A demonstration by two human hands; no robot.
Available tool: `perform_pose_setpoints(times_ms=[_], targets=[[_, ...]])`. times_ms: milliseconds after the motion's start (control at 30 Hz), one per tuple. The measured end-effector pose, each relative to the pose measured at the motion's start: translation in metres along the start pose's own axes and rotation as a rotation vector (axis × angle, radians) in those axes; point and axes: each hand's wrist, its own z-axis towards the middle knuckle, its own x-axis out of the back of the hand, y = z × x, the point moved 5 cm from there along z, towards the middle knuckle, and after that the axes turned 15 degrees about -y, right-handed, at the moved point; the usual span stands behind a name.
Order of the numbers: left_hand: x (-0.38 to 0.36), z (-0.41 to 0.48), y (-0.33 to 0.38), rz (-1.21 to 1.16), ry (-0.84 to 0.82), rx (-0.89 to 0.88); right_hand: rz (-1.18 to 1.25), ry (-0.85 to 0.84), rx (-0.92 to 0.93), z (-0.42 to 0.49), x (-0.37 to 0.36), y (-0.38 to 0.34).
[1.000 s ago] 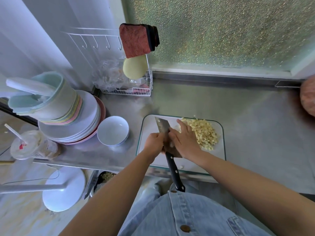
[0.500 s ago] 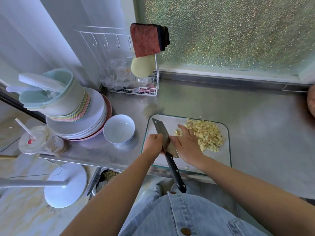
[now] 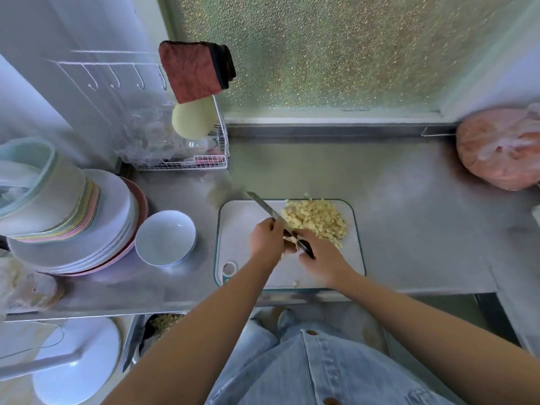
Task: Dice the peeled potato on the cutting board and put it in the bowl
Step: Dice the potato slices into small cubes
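On the grey steel counter (image 3: 409, 229), the white rectangular plastic cutting board (image 3: 245, 229) lay near the front edge, with the pile of pale diced potato (image 3: 317, 219) on its far right part. The black-handled kitchen knife (image 3: 264, 206) slanted over the board's middle. The round white bowl (image 3: 165, 238) stood just left of the board, with the stack of round plates (image 3: 111, 229) further left.

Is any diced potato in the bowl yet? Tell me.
No, the bowl is empty; the diced potato lies heaped on the cutting board.
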Motion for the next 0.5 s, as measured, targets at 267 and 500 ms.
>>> perform_pose_setpoints(times_ms=[267,500], targets=[[-0.013,0.029,0.012,0.558,0.067,-0.074,-0.052,0.383,-0.122,-0.016,0.079,0.076],[-0.006,0.057,0.005,0.852,0.148,0.072,-0.324,0.346,-0.172,0.017,0.117,0.109]])
